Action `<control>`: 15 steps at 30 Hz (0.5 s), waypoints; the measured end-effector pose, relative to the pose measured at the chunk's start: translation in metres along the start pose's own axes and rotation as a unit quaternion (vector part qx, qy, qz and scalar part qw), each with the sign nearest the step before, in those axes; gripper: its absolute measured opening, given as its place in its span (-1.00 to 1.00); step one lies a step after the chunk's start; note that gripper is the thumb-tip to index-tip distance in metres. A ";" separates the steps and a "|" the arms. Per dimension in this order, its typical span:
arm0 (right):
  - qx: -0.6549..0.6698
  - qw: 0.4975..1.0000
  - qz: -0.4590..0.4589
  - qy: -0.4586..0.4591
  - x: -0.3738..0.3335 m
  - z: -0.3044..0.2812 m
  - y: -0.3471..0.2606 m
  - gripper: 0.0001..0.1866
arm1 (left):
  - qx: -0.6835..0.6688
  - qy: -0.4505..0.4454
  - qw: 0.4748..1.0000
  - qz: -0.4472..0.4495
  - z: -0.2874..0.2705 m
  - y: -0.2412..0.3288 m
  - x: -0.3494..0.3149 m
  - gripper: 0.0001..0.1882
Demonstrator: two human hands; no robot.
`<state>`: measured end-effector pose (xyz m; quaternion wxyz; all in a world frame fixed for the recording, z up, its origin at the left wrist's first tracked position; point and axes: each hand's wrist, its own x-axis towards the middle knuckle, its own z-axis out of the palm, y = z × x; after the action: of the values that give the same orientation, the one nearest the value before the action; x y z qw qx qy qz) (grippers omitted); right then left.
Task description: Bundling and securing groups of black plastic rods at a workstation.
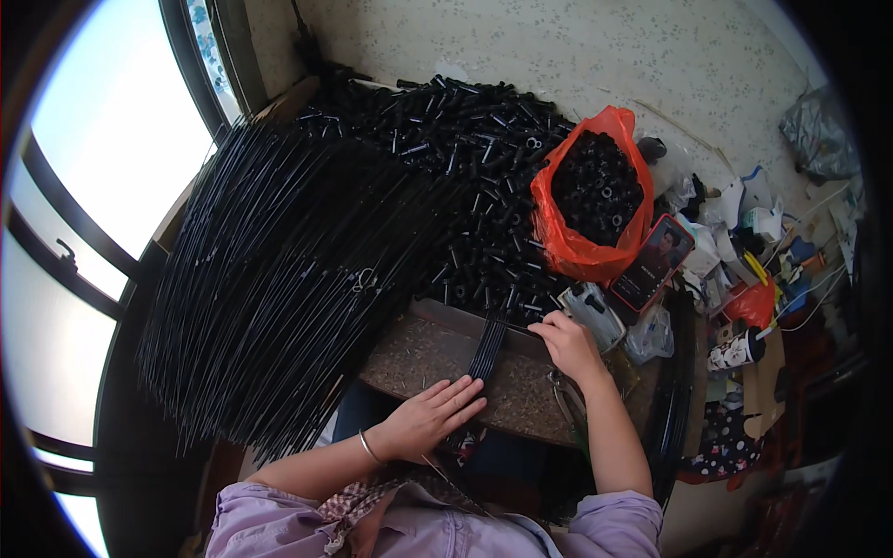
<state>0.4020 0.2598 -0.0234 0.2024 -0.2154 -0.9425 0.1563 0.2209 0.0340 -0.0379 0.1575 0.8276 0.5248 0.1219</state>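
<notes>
A broad fan of thin black rods fills the left; short black tubes are heaped beyond. An orange bag of tubes sits far right. A small rod bundle lies on the speckled board; the left hand is pressed flat beside it, and the right hand, fingers curled, is just right of its far end.

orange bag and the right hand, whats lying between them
In the head view, loose small black tubes from the pile lie between the orange bag and the right hand, with a clear plastic packet just beside the hand.
</notes>
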 end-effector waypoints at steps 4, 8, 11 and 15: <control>0.016 1.000 0.014 -0.012 0.002 0.003 -0.005 -0.79 | -0.022 0.012 1.000 0.000 0.002 -0.001 -0.001 -0.18; 0.040 0.999 0.026 -0.005 0.006 0.011 -0.003 -0.79 | 0.012 -0.004 1.000 -0.003 0.001 0.000 0.001 -0.18; 0.091 0.996 0.016 0.002 0.008 0.015 -0.003 -0.82 | 0.041 0.027 0.999 0.003 0.007 -0.002 0.000 0.05; 0.120 0.992 0.031 -0.023 0.005 0.009 0.005 -0.82 | 0.034 0.019 0.999 0.000 0.006 0.000 0.000 0.01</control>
<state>0.3954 0.2645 -0.0317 0.2003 -0.2152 -0.9139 0.2798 0.2229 0.0333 -0.0440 0.1196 0.8302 0.5312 0.1196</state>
